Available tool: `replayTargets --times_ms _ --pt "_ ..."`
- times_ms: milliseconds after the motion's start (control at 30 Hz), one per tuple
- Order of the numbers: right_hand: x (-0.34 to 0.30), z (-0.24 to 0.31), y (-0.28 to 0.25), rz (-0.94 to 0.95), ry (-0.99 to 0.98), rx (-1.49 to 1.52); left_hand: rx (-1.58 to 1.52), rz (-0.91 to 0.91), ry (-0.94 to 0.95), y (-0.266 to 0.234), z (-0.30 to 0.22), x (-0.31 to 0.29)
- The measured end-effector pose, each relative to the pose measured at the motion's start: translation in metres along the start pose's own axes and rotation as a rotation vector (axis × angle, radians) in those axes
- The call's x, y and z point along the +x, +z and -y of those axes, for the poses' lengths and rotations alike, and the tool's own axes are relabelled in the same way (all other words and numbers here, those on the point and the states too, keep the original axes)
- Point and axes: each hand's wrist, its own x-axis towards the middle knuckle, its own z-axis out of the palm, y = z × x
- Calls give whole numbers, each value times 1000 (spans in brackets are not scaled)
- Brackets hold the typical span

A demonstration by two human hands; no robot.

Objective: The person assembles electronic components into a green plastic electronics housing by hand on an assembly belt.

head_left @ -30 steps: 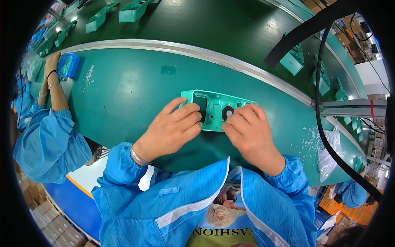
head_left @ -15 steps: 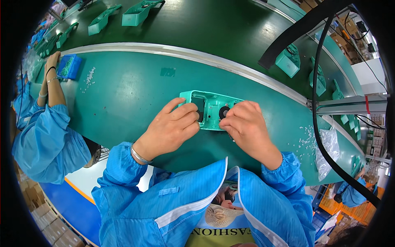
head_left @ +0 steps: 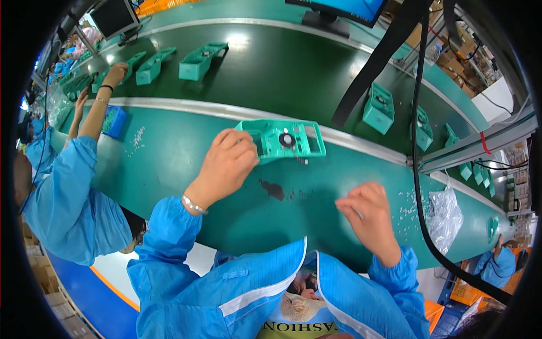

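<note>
A green plastic housing [head_left: 312, 148] lies on the bench with its inside facing up. Fitted in its middle is a small round speaker [head_left: 287, 139], black with a pale centre. A short wire with a white connector [head_left: 305, 161] hangs out over the near edge. My left hand [head_left: 224, 166] grips the housing at its left end, covering that corner. My right hand [head_left: 370, 217] is held apart from the housing, above the bench to its lower right. Its fingers are loosely bent, the thumb apart from them, and nothing shows between them.
A dark conveyor belt [head_left: 271, 68] behind the rail carries several green housings. At left a co-worker's arm [head_left: 93, 127] reaches over a blue bin [head_left: 114, 121]. A black cable [head_left: 420, 186] hangs at right, near small white pieces and a clear plastic bag [head_left: 445, 217].
My right hand has let go of the speaker area and moved down and right. The speaker and wire now show. The co-worker's arm has reached out to the belt.
</note>
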Motion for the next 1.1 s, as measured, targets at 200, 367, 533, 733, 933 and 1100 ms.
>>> replayTargets --times_ms 200,367,533,733,933,1100 --pt "-48 -2 11 41 42 30 241 -211 -35 61 52 78" --pt "-61 -7 29 54 42 51 310 -153 -125 116 59 125" --pt "-67 -15 30 3 89 -19 189 -274 -181 117 62 138" --pt "-71 -16 24 6 65 30 590 -259 -433 47 214 75" --pt "-84 -24 18 61 -19 61 696 38 -384 19 259 20" --pt "-114 -52 -15 -102 179 -35 341 -148 -408 28 221 -10"
